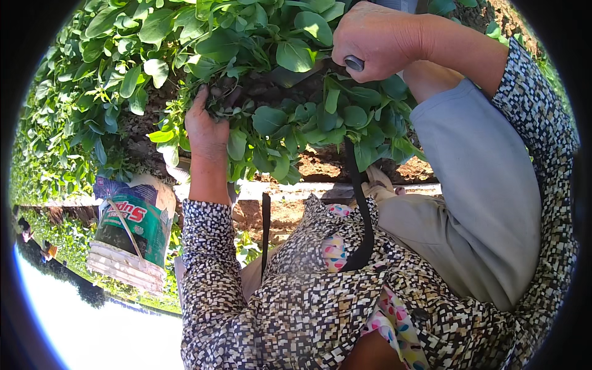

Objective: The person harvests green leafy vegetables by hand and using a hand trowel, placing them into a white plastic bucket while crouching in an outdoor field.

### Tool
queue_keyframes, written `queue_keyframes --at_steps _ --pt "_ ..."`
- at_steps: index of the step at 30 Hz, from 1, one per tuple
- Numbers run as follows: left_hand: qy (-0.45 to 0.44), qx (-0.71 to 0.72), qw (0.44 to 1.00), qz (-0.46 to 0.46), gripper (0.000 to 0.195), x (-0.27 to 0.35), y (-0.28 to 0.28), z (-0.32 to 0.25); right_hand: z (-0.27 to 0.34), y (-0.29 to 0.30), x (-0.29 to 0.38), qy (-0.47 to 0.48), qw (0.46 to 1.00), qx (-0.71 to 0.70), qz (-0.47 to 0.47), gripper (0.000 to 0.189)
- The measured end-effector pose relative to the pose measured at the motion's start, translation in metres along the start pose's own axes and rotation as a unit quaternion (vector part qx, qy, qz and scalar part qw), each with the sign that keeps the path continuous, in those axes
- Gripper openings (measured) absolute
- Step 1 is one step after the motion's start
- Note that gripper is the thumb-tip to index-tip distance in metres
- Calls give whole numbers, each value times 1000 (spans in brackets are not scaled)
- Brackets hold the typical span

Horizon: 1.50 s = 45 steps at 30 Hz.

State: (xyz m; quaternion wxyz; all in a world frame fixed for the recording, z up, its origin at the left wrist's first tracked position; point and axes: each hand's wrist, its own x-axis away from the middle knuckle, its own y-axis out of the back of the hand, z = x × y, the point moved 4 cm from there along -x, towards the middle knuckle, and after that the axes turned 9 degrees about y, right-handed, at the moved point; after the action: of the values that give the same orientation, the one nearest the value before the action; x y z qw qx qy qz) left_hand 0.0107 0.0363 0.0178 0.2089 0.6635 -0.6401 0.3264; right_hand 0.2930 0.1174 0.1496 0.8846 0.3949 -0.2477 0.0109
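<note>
My right hand [372, 44] is a fist above the leafy plants at the upper right, closed round a tool's handle [354, 63], whose rounded grey end shows beside the fingers. A flat, dark blade-like piece [293, 76] lies in shade left of this fist; its link to the handle is hidden. My left hand [206, 122] reaches into the foliage at upper centre-left, its fingers round a clump of small weedy plants [224, 95]; leaves hide some fingertips. Broad-leaved green plants [270, 120] grow between and below the two hands, with shaded soil among them.
A white plastic bucket [127, 273] with a green printed wrap and thin handle stands at left. Dense leafy plants [111, 69] fill the upper left. A pale strip [286, 189] crosses near my feet, beside brown soil. My bent knee [476, 125] is at right; black straps hang at my front.
</note>
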Motion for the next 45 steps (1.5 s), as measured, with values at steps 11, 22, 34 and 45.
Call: queue_keyframes --at_steps 11,22,34,45 --pt "-22 449 863 231 20 30 25 -111 9 -16 12 31 999 20 -25 9" --pt "-222 -105 799 -549 24 201 285 -230 -1 10 22 -28 999 36 -14 13" --pt "132 -442 531 -711 74 295 449 -113 -14 3 7 -15 998 -40 -40 17" --pt "-229 -474 829 -187 31 98 100 -180 -3 21 18 -44 985 -157 -49 23"
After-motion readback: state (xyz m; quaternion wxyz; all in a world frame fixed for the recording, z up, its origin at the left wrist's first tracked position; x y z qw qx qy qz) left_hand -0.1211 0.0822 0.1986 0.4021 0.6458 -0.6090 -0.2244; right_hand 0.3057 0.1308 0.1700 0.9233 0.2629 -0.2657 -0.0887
